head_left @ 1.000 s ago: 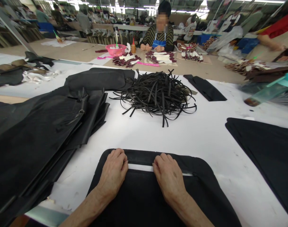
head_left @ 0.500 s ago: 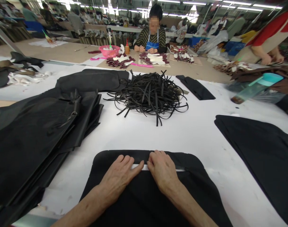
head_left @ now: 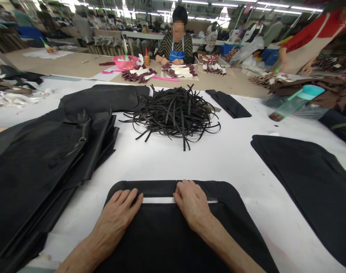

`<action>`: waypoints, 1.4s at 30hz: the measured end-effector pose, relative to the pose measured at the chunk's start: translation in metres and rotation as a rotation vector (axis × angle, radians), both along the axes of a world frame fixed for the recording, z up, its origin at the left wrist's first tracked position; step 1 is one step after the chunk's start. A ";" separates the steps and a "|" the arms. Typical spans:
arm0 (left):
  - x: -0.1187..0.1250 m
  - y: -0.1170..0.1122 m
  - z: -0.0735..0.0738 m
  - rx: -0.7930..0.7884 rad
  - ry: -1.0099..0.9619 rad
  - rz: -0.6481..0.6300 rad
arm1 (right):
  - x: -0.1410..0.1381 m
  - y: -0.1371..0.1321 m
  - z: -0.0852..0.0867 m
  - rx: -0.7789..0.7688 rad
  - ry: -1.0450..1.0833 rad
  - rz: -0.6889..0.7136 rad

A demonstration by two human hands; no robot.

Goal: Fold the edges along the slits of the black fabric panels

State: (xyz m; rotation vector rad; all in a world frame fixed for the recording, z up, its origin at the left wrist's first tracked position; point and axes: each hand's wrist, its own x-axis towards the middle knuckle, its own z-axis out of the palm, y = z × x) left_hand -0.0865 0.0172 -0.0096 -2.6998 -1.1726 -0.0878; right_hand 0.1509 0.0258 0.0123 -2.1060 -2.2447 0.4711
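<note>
A black fabric panel [head_left: 161, 242] with rounded corners lies on the white table right in front of me. A thin white strip [head_left: 158, 200] runs across it just below its folded top edge. My left hand [head_left: 117, 212] lies flat on the panel at the strip's left end, fingers stretched out. My right hand [head_left: 191, 203] rests at the middle of the folded edge, with its fingers curled down onto the strip. Neither hand lifts anything.
A heap of black straps [head_left: 175, 112] sits mid-table. Stacked black fabric [head_left: 44, 163] fills the left, another black panel [head_left: 309, 182] the right. A teal-capped bottle [head_left: 295, 100] lies far right. Across the table a person [head_left: 175, 41] works on small pieces.
My left hand has slid left along the white strip, away from my right hand, and flattened out. My right hand has barely moved. The view has shifted slightly.
</note>
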 end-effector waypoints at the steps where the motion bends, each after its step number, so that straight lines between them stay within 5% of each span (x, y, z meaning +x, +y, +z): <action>1: 0.000 0.000 0.003 -0.007 -0.007 0.027 | 0.000 0.000 0.000 -0.005 0.002 0.000; 6: 0.033 -0.005 0.018 0.001 -0.031 0.178 | -0.001 -0.001 0.002 -0.011 0.016 0.008; 13: 0.092 -0.016 0.001 -0.155 -0.088 -0.004 | 0.008 -0.005 -0.003 0.025 0.101 0.079; 18: 0.089 -0.021 -0.015 -0.079 -0.079 0.006 | 0.047 -0.014 -0.013 0.143 0.277 0.195; 26: 0.094 -0.024 -0.013 0.012 -0.085 0.046 | 0.099 -0.026 -0.014 0.141 0.168 0.142; 42: 0.107 -0.031 -0.005 0.068 0.169 0.009 | 0.081 -0.005 0.016 -0.132 -0.050 -0.080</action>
